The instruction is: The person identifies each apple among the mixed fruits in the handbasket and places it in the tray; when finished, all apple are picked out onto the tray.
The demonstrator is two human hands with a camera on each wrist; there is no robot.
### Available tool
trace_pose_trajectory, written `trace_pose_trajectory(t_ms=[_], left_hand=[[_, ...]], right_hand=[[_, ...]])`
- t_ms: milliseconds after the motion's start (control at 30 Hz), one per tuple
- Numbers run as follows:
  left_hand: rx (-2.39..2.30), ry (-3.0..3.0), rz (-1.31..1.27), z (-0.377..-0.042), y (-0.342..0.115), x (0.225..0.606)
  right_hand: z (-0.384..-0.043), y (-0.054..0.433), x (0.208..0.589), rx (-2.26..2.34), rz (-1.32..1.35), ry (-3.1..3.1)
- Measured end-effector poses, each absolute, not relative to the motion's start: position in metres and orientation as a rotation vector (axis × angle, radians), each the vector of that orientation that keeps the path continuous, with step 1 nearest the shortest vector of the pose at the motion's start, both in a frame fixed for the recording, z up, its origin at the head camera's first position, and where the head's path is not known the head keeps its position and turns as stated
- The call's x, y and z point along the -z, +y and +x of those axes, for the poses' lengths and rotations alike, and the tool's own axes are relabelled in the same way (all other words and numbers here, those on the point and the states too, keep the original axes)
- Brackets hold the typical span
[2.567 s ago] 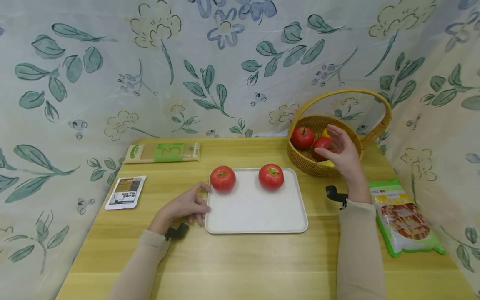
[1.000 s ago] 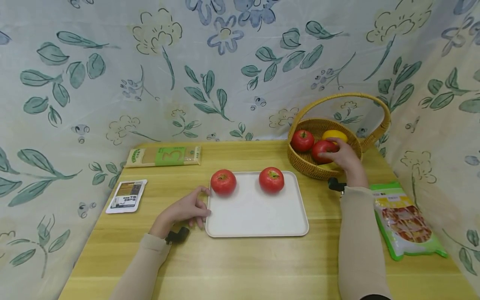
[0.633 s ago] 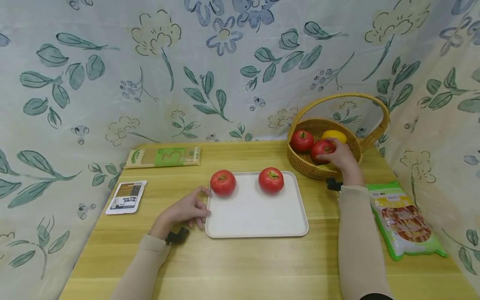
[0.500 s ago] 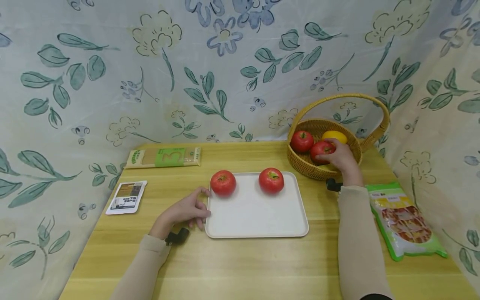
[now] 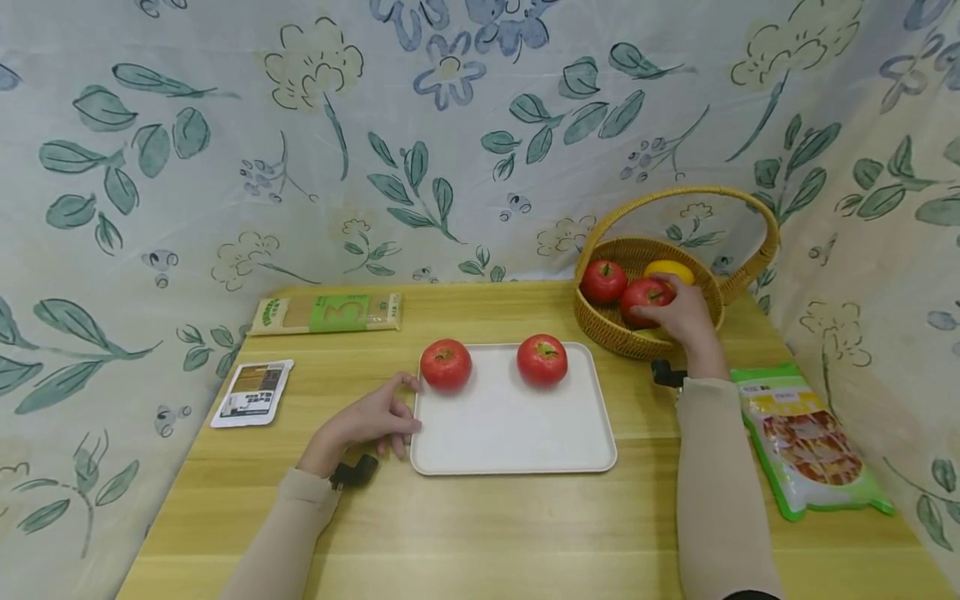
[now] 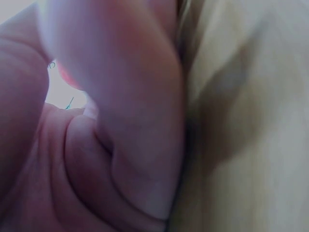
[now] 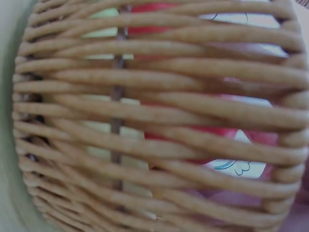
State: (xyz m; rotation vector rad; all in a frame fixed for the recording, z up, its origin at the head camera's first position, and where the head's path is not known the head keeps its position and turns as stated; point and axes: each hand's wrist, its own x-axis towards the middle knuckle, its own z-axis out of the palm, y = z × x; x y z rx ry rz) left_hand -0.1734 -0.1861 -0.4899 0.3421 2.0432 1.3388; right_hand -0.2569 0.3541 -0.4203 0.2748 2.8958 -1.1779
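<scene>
Gripping 1 red fruit, the right hand curves.

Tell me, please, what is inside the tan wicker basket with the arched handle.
The tan wicker basket holds two round red fruits, one gripped by the right hand, and a smooth yellow fruit behind. Something yellowish below is mostly covered; whatever lies deeper is hidden.

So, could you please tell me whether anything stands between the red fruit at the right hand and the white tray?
Yes, the basket does: its side nearest the white tray lies between them, so the red fruit gripped by the right hand probably needs lifting over it. Beyond that, nothing visible blocks the way.
</scene>
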Motion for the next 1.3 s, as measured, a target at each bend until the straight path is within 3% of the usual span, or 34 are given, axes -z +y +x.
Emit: trace_pose_trajectory(t_ms=[700, 1300], left_hand=[[-1.347, 2.033, 0.346, -0.174, -0.187, 0.49], [-1.348, 2.032, 0.339, -0.174, -0.187, 0.49]], right_hand=[[-0.223, 0.326, 0.391, 1.578, 0.292, 2.853], [-0.191, 0.267, 0.359, 1.676, -0.154, 2.736]])
